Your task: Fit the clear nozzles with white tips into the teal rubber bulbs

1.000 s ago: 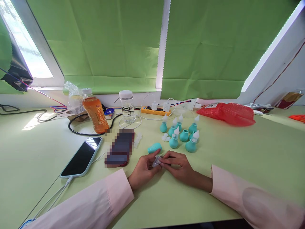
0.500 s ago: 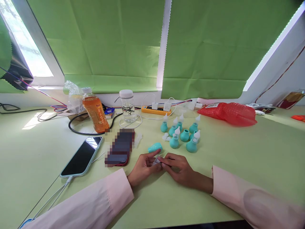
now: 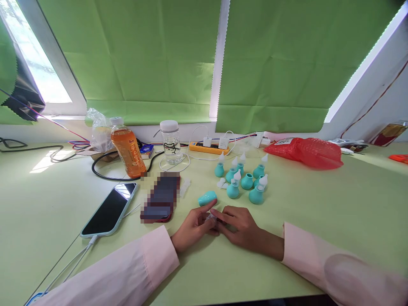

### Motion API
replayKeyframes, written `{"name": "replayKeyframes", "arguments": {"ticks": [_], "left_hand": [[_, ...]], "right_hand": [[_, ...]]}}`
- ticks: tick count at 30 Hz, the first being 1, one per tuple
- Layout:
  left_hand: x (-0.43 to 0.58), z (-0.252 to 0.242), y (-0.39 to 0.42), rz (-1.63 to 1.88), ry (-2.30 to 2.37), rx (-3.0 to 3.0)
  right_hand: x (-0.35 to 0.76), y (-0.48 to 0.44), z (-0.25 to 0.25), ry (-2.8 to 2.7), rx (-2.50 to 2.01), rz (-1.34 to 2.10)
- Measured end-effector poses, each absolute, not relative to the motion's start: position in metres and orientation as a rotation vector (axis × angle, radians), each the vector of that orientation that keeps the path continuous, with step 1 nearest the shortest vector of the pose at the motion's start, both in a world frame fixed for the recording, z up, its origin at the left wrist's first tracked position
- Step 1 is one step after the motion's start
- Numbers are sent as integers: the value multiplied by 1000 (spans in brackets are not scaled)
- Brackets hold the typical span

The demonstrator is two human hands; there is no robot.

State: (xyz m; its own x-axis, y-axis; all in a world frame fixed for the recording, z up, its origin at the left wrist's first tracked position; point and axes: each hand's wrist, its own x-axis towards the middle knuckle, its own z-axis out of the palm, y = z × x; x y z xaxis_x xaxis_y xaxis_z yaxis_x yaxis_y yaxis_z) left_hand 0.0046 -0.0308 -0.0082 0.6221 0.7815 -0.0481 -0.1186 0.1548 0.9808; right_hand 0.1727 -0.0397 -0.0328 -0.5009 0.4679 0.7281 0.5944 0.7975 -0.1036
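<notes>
Near the table's front, my left hand (image 3: 195, 226) is closed round a small clear plastic piece (image 3: 211, 217), which its fingers partly cover. My right hand (image 3: 237, 225) meets it from the right, thumb and fingers pinched on the same piece. Just beyond my left fingertips a turquoise bulb (image 3: 207, 198) lies on its side. Several turquoise bulbs stand behind and to the right, most with clear pointed tips, such as the front one (image 3: 256, 195); one bulb (image 3: 247, 181) has an open top. Small white pieces (image 3: 222, 183) lie beside them.
On the left lie a charging phone (image 3: 110, 210) and a dark red phone (image 3: 162, 197), with a clear plastic packet (image 3: 185, 187) beside it. Behind stand an orange drink bottle (image 3: 128, 151), a lidded jar (image 3: 171, 142) and a power strip (image 3: 208, 148). A red bag (image 3: 306, 153) is at the back right.
The fingers of both hands have shifted slightly around the clear piece, which now shows less between them. The bulbs on the table have not moved.
</notes>
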Motion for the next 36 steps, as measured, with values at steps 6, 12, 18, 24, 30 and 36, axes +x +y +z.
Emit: {"name": "replayKeyframes", "arguments": {"ticks": [6, 12, 18, 24, 30, 36], "left_hand": [[5, -13, -32, 717, 593, 1344], [8, -13, -34, 760, 613, 1288], [9, -11, -33, 827, 667, 1342], [8, -11, -32, 860, 673, 1382], [7, -12, -32, 861, 661, 1388], [8, -13, -32, 853, 653, 1403]], "right_hand": [[176, -38, -31, -2177, -826, -350], [176, -34, -36, -2069, -862, -205], [177, -34, -39, -2050, -819, -104], [177, -33, -39, -2028, -838, -80], [177, -34, -38, -2031, -860, -85], [177, -34, -41, -2024, -869, -11]]}}
